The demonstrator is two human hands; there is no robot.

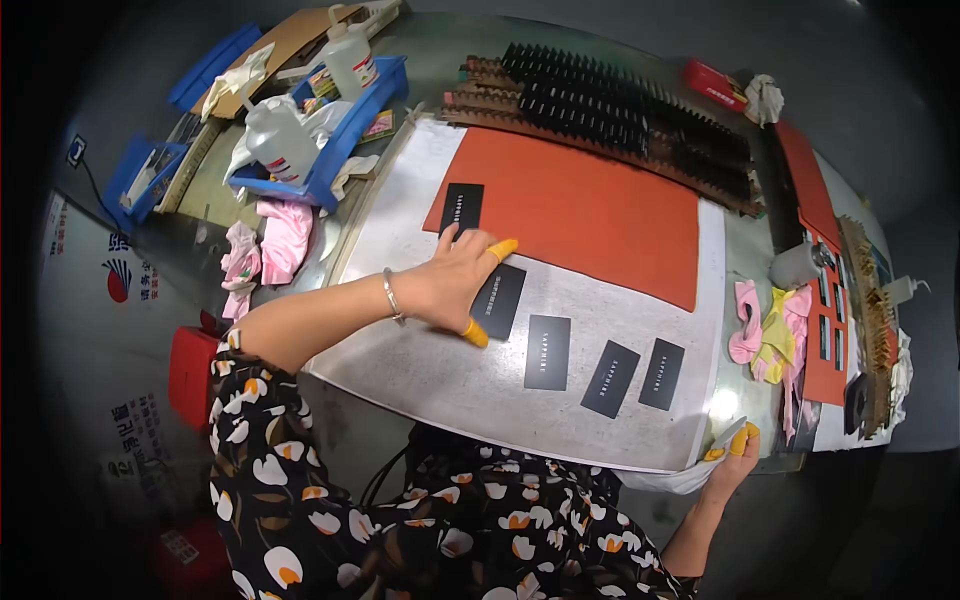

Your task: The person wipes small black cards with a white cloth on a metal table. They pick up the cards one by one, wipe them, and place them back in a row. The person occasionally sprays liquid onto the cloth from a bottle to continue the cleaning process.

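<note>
My left hand [447, 288] reaches over the sheet with thumb and forefinger spread, both in yellow finger cots. Between their tips lies a black card [507, 300], partly under the hand. The other fingertips are at the lower edge of another black card [463, 207], on the orange mat [590, 205]; whether they press on it cannot be told. Three more black cards lie to the right: one upright [548, 352], one tilted [611, 378] and one at the end [662, 374]. My right hand [738, 458], also in yellow cots, is closed on a white cloth [690, 479] at the table's near right corner.
Racks of dark slotted strips [600, 105] line the far side. A blue tray [325, 180] with squeeze bottles and cloths stands left, pink cloths [284, 240] beside it. To the right are pink and yellow cloths [773, 335], a metal-topped bottle [797, 264] and another orange mat [827, 385].
</note>
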